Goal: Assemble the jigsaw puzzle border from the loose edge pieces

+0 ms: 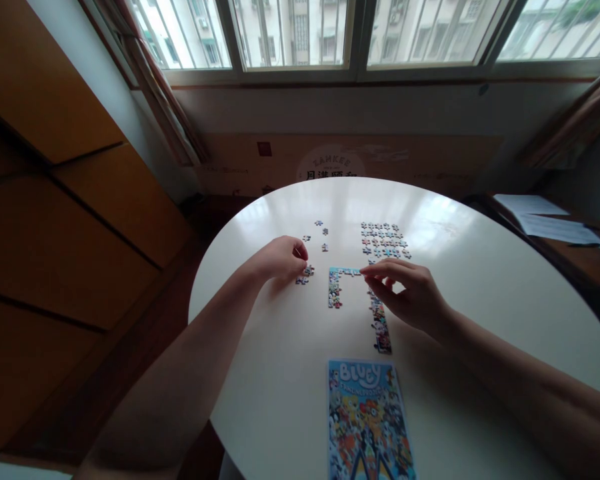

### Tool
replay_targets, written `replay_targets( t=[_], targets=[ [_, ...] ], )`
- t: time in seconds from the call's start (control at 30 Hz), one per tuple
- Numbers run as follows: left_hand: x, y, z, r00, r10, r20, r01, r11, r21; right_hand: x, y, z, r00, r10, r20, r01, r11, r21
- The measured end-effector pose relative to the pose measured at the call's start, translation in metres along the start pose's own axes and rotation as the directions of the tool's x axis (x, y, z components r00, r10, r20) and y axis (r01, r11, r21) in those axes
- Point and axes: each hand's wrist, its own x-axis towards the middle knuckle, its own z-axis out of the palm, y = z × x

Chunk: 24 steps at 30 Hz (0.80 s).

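A partly joined puzzle border lies on the white round table, with a top strip and two sides running down. My right hand is over its top right corner, thumb and fingertips pinched together at the strip's end; what they hold, if anything, is too small to tell. To the left, my left hand has its fingers curled together just above a small cluster of pieces. Whether a piece is between those fingertips is hidden. Loose pieces sit in rows beyond my right hand.
Nearer me lies a colourful Bluey picture sheet. A few scattered pieces are beyond my left hand. Papers rest on a brown surface at the right. Windows and a wall stand behind the table, wooden cabinets at the left.
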Motion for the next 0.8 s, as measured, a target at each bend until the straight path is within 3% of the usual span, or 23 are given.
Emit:
replay_targets(
  t=[0.43, 0.8],
  targets=[
    [0.003, -0.009, -0.009, 0.986, 0.066, -0.155, -0.049, 0.993, 0.108, -0.001, 0.002, -0.003, 0.999, 0.017, -0.030, -0.018, 0.999, -0.027],
    [0.010, -0.005, 0.006, 0.978, 0.098, -0.183, -0.087, 0.994, 0.066, -0.003, 0.003, -0.006, 0.989, 0.116, -0.086, -0.125, 0.986, -0.108]
  ],
)
